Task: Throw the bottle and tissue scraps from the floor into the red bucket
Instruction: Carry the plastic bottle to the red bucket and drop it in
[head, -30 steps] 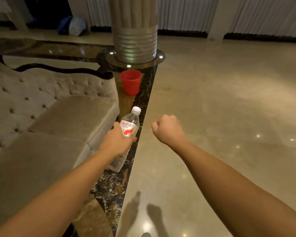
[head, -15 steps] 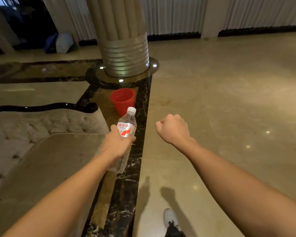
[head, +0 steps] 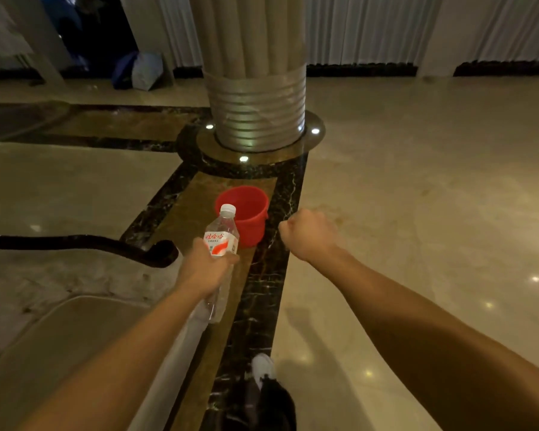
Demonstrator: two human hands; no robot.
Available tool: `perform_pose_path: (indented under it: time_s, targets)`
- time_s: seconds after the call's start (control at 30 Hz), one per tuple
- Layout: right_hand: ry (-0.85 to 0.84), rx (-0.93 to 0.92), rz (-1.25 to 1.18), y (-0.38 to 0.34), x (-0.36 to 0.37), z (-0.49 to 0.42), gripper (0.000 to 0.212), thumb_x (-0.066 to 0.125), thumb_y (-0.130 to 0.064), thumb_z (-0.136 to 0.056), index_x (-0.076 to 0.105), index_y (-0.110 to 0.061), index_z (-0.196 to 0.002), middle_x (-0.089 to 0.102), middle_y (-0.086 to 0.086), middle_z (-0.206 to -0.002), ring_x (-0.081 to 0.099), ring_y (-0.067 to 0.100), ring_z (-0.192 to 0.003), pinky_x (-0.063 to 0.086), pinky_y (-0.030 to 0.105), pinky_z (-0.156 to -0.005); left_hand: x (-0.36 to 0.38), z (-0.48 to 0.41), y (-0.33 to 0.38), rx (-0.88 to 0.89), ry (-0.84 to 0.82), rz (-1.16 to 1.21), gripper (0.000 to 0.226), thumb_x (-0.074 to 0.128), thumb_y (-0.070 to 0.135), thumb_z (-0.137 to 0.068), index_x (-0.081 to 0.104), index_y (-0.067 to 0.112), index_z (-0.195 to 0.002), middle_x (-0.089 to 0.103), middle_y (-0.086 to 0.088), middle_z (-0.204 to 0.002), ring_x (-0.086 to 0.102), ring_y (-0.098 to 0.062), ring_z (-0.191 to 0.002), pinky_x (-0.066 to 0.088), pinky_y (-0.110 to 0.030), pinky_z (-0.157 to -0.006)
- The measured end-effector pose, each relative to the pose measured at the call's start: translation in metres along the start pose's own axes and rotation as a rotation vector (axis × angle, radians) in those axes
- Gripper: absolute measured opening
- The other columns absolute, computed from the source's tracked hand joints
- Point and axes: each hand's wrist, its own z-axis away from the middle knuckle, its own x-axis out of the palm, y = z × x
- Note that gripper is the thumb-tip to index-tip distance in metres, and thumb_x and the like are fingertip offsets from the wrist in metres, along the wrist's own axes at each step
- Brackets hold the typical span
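In the head view, my left hand (head: 203, 269) is wrapped around the clear bottle (head: 221, 241), cap tilted toward the red bucket (head: 246, 213) just beyond it on the floor (head: 417, 197), while my right hand (head: 308, 234), a closed fist whose contents I cannot tell, hangs right of the bucket.

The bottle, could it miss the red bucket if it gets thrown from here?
It might. The bucket is small and not yet underfoot, so the bottle in the left hand could hit the rim and roll off over the shiny floor. The right hand is a closed fist; if tissue is inside, which I cannot see, light scraps may flutter wide.
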Motion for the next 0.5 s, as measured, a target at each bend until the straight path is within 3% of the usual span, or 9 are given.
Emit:
perform_pose_path:
  time_s: [0.17, 0.33, 0.5]
  targets:
    - [-0.016, -0.01, 0.07, -0.005, 0.033, -0.159, 0.037, 0.047, -0.037, -0.087, 0.058, -0.016, -0.058, 0.059, 0.005, -0.062, 0.059, 0.024, -0.059, 0.054, 0.035, -0.057, 0.019, -0.157, 0.024, -0.006, -0.047, 0.035, 0.051, 0.076, 0.041, -0.072, 0.041, 0.027, -0.106, 0.058, 0.006, -0.092, 0.059, -0.012, -0.078, 0.043, -0.028, -0.055]
    - [0.019, -0.023, 0.084, -0.01, 0.057, -0.297, 0.035, 0.05, -0.032, -0.087, 0.051, -0.017, -0.055, 0.05, 0.0, -0.055, 0.051, 0.019, -0.051, 0.036, 0.028, -0.044, 0.027, -0.291, 0.063, -0.027, -0.096, 0.042, 0.051, 0.077, 0.036, -0.073, 0.038, 0.029, -0.105, 0.055, 0.011, -0.089, 0.058, -0.008, -0.077, 0.047, -0.029, -0.058]
    - [-0.065, -0.002, 0.093, -0.006, 0.091, -0.42, 0.034, 0.052, -0.033, -0.086, 0.05, -0.015, -0.058, 0.05, 0.003, -0.057, 0.053, 0.024, -0.053, 0.041, 0.031, -0.048, 0.039, -0.41, 0.09, -0.046, -0.052, 0.018, 0.059, 0.081, 0.036, -0.072, 0.042, 0.022, -0.114, 0.058, 0.005, -0.093, 0.059, -0.01, -0.077, 0.048, -0.029, -0.057]
